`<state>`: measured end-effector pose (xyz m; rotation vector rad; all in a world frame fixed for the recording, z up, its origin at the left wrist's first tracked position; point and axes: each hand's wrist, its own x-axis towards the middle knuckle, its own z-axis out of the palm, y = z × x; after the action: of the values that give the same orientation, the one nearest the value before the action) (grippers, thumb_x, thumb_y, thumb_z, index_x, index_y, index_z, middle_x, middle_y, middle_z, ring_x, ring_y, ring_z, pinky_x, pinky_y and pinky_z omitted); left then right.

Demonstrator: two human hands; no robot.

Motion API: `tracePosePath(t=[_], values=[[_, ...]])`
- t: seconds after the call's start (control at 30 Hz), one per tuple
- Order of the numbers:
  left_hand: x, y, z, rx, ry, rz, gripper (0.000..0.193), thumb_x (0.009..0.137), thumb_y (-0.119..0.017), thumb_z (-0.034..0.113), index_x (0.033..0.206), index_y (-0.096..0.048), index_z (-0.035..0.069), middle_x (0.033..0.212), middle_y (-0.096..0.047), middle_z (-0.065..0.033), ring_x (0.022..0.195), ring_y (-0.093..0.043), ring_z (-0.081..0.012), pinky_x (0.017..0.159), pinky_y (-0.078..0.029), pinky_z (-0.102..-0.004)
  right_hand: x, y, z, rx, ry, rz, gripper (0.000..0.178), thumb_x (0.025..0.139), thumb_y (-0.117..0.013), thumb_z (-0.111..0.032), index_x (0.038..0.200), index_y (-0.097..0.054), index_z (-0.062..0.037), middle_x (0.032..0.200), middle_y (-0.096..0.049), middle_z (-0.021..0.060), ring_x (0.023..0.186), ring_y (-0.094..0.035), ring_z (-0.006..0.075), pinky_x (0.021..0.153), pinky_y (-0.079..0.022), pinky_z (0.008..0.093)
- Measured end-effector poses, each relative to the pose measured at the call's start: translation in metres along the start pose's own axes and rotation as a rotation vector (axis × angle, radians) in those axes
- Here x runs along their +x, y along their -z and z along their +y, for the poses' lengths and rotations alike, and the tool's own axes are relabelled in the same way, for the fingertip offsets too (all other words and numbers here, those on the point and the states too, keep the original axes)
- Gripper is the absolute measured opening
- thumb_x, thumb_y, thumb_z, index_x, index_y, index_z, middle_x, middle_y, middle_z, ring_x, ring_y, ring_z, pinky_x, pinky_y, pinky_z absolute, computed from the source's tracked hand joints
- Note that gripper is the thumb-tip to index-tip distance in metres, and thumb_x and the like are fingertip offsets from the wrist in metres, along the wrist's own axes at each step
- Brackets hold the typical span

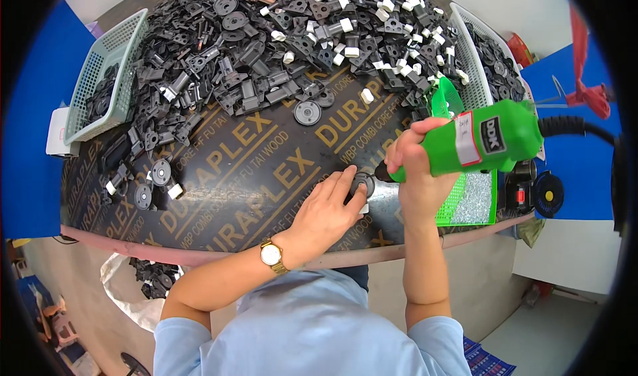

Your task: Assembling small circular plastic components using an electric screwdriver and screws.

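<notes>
Your right hand point(419, 167) wraps around a green power screwdriver point(482, 139), its tip just beside a round black part point(369, 184).
Your left hand point(329, 206) holds that part between thumb and fingers on the printed dark tabletop point(219, 196), near the front edge; a green tray point(452, 210) of small silvery pieces sits to the right, and beyond spreads a heap of black parts point(249, 50), between two pale baskets point(128, 67).

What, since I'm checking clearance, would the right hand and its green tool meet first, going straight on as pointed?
Probably the round black part held by the left hand; whether the green tool already touches it is unclear.
</notes>
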<state>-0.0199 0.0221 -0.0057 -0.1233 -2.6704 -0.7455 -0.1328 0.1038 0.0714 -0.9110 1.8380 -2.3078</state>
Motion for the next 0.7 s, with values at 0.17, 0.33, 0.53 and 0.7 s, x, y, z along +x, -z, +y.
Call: tracePosePath(t=[0.17, 0.33, 0.53, 0.7], values=[[0.0, -0.002, 0.003, -0.003, -0.021, 0.025, 0.046, 0.07, -0.071, 0.017, 0.11, -0.054, 0.002, 0.123, -0.047, -0.023, 0.106, -0.051, -0.0346, 0.086, -0.045, -0.0411, -0.008, -0.012, 0.005, -0.167, 0.142, 0.019, 0.045, 0.078, -0.073, -0.02, 0.108, -0.047, 0.0016, 0.063, -0.052, 0.0041, 0.049, -0.048, 0.0106, 0.048, -0.041, 0.0231], [0.0, -0.003, 0.003, 0.023, 0.009, 0.023, 0.048, 0.067, -0.074, 0.019, 0.109, -0.055, 0.004, 0.121, -0.048, -0.0209, 0.102, -0.051, -0.0327, 0.083, -0.045, -0.0388, -0.001, 0.004, -0.017, 0.08, 0.062, 0.018, 0.07, 0.075, -0.071, -0.048, 0.116, -0.042, 0.0, 0.061, -0.048, 0.0027, 0.046, -0.046, 0.0118, 0.041, -0.039, 0.0256], [0.002, -0.001, 0.003, -0.03, 0.026, -0.003, 0.054, 0.064, -0.076, 0.016, 0.11, -0.053, 0.003, 0.122, -0.047, -0.0163, 0.101, -0.051, -0.0323, 0.084, -0.044, -0.0397, 0.023, 0.114, -0.016, -0.235, 0.333, 0.188, 0.049, 0.088, -0.06, -0.041, 0.111, -0.042, -0.0013, 0.066, -0.048, 0.0048, 0.05, -0.045, 0.0127, 0.047, -0.038, 0.0254], [0.002, -0.002, 0.003, 0.004, 0.016, -0.024, 0.061, 0.064, -0.076, 0.017, 0.118, -0.051, 0.004, 0.123, -0.046, -0.0171, 0.102, -0.05, -0.033, 0.084, -0.044, -0.0394, 0.027, 0.143, 0.001, -0.254, 0.343, 0.317, 0.045, 0.089, -0.059, -0.038, 0.109, -0.043, -0.0009, 0.065, -0.047, 0.0042, 0.051, -0.045, 0.0124, 0.048, -0.038, 0.0251]])
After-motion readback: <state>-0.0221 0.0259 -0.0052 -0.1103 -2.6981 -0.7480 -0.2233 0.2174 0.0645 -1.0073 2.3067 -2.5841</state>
